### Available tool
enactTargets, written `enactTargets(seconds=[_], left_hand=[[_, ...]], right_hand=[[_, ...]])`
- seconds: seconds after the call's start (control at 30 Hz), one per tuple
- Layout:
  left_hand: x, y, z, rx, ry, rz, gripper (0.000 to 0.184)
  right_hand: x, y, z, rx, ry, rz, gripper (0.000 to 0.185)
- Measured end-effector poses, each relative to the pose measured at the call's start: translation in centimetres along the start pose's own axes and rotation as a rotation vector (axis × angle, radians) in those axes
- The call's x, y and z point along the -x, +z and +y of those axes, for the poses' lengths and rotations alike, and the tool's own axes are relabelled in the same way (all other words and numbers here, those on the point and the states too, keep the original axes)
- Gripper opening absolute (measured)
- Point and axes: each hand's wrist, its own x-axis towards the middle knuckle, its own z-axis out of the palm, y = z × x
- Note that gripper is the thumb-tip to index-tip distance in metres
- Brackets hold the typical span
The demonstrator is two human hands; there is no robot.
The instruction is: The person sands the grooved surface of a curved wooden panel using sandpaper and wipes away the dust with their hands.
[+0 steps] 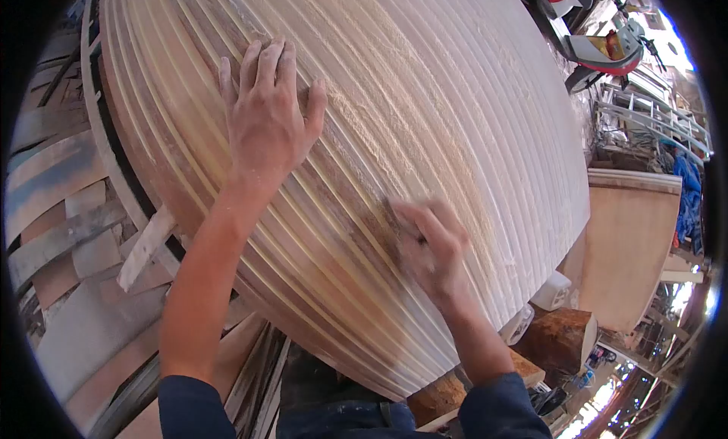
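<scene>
One large ribbed wooden panel (470, 98), with the left hand (267, 128) and the right hand (432, 246) placed over it.

The panel is set in the middle of the view, before the person; its curved face is lined with lengthwise yellowish seams and coated in part with pale dust (379, 124). The left hand is laid palm down on the upper left portion, its grip open, fingers slightly parted and dusted white. The right hand is held lower, nearer the centre, fingers curled; it is blurred by motion, and whether anything is held in its grip cannot be told. Both arms are covered by dark blue sleeves (193, 409). At the left, curved wooden pieces (64, 174) are heaped; at the right, a white container (551, 291), a log (557, 337) and a curved board (626, 257) are noted.
</scene>
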Motion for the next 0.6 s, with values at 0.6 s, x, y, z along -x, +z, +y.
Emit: enactTargets(seconds=[0.6], left_hand=[[0.4,0.7,-0.1,-0.099,0.009,-0.034,0.063]], right_hand=[[3.9,-1.3,1.7,-0.115,0.061,0.004,0.041]])
